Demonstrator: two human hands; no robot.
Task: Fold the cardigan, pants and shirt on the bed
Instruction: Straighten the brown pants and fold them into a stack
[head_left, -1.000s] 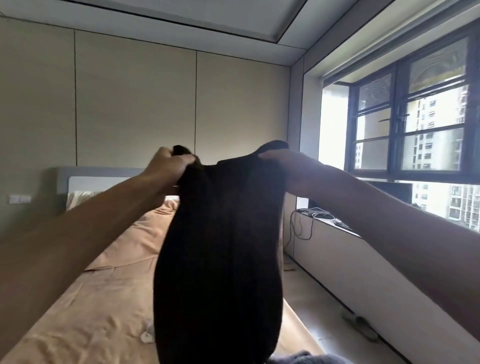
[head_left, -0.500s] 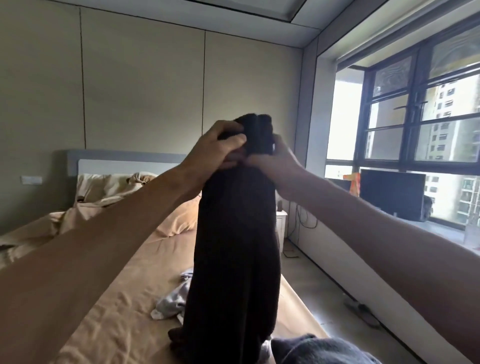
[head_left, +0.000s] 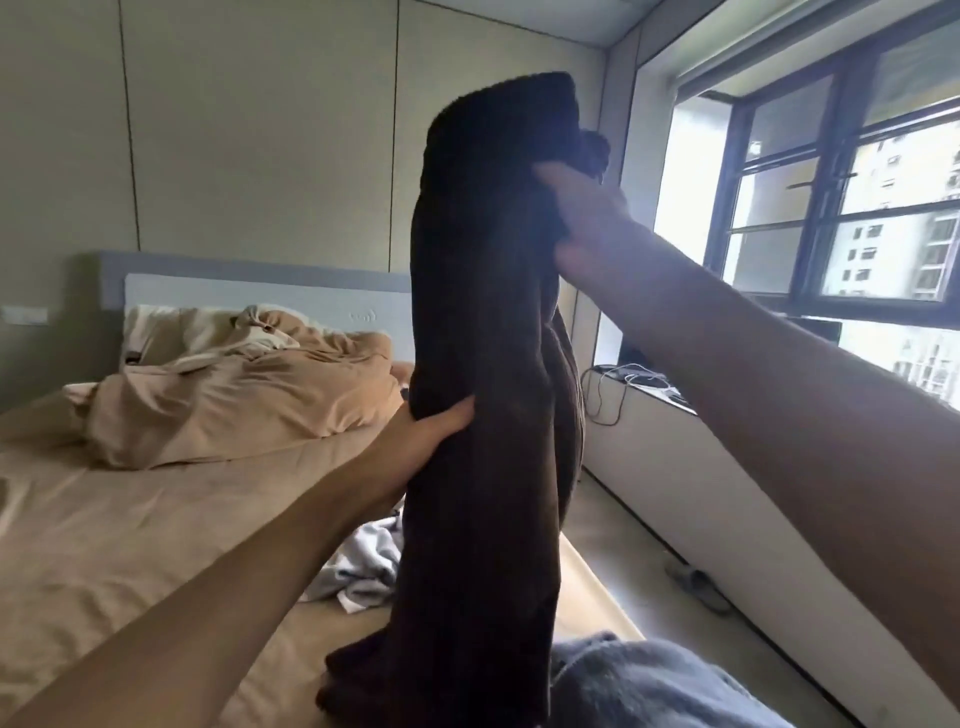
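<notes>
Aloft over a tan-sheeted bed (head_left: 130, 525), a dark garment (head_left: 483, 395), near black with a brownish cast and a fine ribbed or knitted texture, hangs in a long narrow column, doubled lengthwise so that its layers fall together; whether it is the cardigan or the pants cannot be told from this angle. Its top end is held high against the pale panelled wall (head_left: 260, 130), where the cloth folds over in a rounded hump with a small bunched knot of fabric poking out to the right. The right hand (head_left: 582, 218) pinches the garment just below that hump, fingers closed on the cloth, the arm stretched up from the lower right. The left hand (head_left: 426, 431) clasps the garment's left edge about halfway down, thumb across the front and the fingers hidden behind the fabric. The lower end spreads wider and crumples onto the mattress near the foot of the bed. Just beside it to the left lies a rumpled pale grey-white garment (head_left: 363, 566), and a grey fleecy garment (head_left: 654, 686) sits at the bottom edge of the frame. A tan duvet (head_left: 234, 400) is heaped by the headboard (head_left: 249, 286). Daylight pours through a dark-framed window (head_left: 831, 197) on the right, above a white ledge (head_left: 701, 467) strewn with cables.
</notes>
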